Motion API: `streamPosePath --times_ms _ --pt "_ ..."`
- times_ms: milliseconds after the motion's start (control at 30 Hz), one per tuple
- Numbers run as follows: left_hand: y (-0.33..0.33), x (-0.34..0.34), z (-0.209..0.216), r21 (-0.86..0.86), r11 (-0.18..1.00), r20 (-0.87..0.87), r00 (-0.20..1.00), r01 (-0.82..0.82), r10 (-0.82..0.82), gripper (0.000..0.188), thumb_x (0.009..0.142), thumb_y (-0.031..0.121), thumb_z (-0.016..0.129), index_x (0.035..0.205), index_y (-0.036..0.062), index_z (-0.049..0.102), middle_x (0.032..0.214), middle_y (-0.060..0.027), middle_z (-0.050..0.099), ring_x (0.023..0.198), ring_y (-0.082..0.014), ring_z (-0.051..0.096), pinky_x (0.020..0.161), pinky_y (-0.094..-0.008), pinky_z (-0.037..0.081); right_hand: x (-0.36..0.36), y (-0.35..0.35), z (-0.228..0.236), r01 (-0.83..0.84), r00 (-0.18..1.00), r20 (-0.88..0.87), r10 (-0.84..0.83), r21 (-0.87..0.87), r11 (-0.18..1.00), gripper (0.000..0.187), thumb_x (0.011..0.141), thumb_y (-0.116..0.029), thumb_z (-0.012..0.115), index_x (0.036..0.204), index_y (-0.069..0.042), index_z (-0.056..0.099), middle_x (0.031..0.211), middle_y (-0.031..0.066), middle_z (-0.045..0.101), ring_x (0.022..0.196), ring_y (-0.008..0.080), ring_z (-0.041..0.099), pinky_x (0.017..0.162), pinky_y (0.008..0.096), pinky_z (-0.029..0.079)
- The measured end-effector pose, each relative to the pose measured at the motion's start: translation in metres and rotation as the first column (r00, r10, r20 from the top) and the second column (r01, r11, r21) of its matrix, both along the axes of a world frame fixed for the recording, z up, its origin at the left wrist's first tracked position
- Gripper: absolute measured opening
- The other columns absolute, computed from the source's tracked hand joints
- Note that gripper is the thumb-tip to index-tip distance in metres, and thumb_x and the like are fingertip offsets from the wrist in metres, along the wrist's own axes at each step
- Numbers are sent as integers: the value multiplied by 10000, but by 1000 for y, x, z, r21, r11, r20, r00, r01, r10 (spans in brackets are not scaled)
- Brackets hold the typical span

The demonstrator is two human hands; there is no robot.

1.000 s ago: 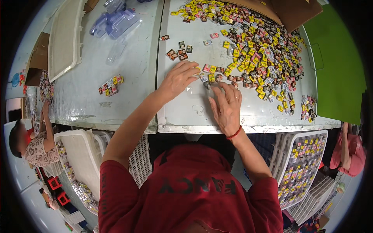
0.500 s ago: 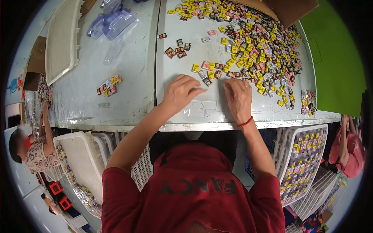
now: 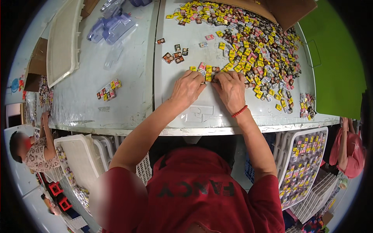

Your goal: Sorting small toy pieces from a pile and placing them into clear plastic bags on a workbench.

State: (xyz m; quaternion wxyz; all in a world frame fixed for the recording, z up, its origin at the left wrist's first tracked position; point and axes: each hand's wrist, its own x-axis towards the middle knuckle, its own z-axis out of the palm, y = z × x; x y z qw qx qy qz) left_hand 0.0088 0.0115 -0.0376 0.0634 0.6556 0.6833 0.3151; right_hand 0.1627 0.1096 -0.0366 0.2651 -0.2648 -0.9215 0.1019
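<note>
both hands are in tight now, pulled together from where they sat a second ago nearer the front edge of the table (image 3: 128, 112). the left hand (image 3: 188, 88) and right hand (image 3: 231, 90) meet fingertip to fingertip over a short row of small square packets (image 3: 205, 69), pinching and nudging them, so it looks like a fresh batch is being lined up; whether a packet is fully gripped i cannot tell. the big packet heap (image 3: 256, 46) spreads over the table's far right corner. containers: a white basket (image 3: 303, 163) below the right front edge is layered with packets, an empty white tray (image 3: 62, 42) leans at the left edge, and clear plastic shells (image 3: 110, 27) sit far left.
</note>
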Motion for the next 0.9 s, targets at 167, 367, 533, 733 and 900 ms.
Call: streamPosePath --times_ms 167,367,533,733,900 --pt "-2 -14 -4 100 994 84 996 33 -42 169 738 77 703 863 47 593 871 -93 623 862 -298 581 738 -378 473 8 10 0 -55 995 -86 54 -10 998 275 719 -122 726 980 -99 642 965 29 653 927 236 566 898 418 372" --pt "3 -22 0 26 991 55 990 130 -131 211 714 13 704 888 33 589 905 -83 635 870 -280 585 744 -375 494 -6 54 3 -102 976 207 69 155 983 270 801 -184 666 1061 -123 635 1027 37 618 1015 229 530 962 465 339" --pt "8 -23 -8 77 989 52 990 126 -131 259 703 37 725 930 34 602 961 -79 644 934 -270 588 796 -363 497 0 34 7 -123 946 318 62 175 977 241 798 -204 672 1024 -122 656 1002 24 615 1038 225 525 1015 515 304" --pt "12 -23 -11 74 980 96 977 184 -191 302 714 78 729 990 29 619 1042 -69 648 984 -265 584 844 -353 490 12 16 9 -106 949 304 82 64 992 269 788 -187 683 1049 -127 656 995 27 615 1033 222 534 1012 511 303" --pt "17 -26 -14 21 968 46 967 250 -250 330 746 118 716 1048 24 625 1099 -72 641 1008 -266 574 856 -348 483 12 27 14 -135 965 225 132 -4 991 308 779 -176 696 1080 -136 652 1001 34 618 1023 223 538 1015 498 303"
